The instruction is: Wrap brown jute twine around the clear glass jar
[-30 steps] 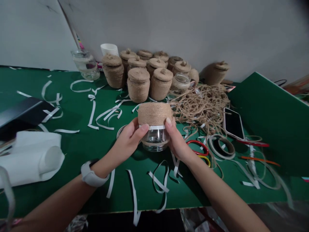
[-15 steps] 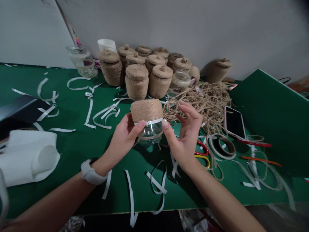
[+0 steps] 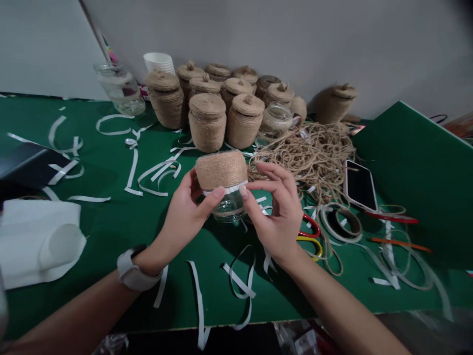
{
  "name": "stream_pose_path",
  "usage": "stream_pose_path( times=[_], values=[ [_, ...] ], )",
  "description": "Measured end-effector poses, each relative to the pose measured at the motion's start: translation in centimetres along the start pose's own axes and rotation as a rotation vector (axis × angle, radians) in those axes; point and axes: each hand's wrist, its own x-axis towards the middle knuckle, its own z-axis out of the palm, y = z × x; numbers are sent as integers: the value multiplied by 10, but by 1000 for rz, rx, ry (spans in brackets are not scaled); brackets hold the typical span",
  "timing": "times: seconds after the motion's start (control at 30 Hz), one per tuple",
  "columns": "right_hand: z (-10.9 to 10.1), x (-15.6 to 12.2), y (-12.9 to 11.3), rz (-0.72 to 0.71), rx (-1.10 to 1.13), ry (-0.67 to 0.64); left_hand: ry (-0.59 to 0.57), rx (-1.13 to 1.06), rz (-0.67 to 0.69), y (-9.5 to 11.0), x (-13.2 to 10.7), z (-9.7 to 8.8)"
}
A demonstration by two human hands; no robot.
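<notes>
Hands: my left hand [image 3: 188,204] is closed round the left side of a glass jar [image 3: 229,209], thumb laid across the front, fingers bent behind and mostly hidden; my right hand [image 3: 277,212] is at the jar's right side, thumb and index tips brought close together at a white strip [image 3: 233,188], remaining fingers loosely curled and raised; whether the strip is actually pinched between those tips I cannot tell. Arms: both forearms enter from the lower corners and angle inward; left wrist carries a watch [image 3: 136,273]. Jar: central in the view, slightly tilted; a broad twine band [image 3: 221,170] covers its upper part in the view, the strip runs round just below that band, and clear glass shows beneath. Near the right hand: scissors [image 3: 312,228] with red handle loops partly hidden behind it; a tape roll [image 3: 327,229] farther right; a phone [image 3: 360,186] beyond, beside a loose twine heap [image 3: 310,158]. Around: cut white pieces [image 3: 201,305] scattered over the green tabletop [image 3: 111,236]. Behind: twine-wrapped jars [image 3: 209,123] in a cluster, with stacked white cups [image 3: 158,62] at their left; a second, largely clear jar [image 3: 123,91] farther left.
</notes>
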Motion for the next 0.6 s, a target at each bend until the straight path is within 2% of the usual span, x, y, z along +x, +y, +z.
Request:
stream_pose_path(
  times=[0.13, 0.27, 0.6],
  values=[
    [3, -2, -2, 63, 80, -60, 15, 61, -27, -7, 0, -1],
    [3, -4, -2, 128, 152, -69, 6, 69, 18, -11, -1, -1],
    [-3, -2, -3, 109, 193, -126, -6, 71, 54, -5, -4, 0]
  ],
)
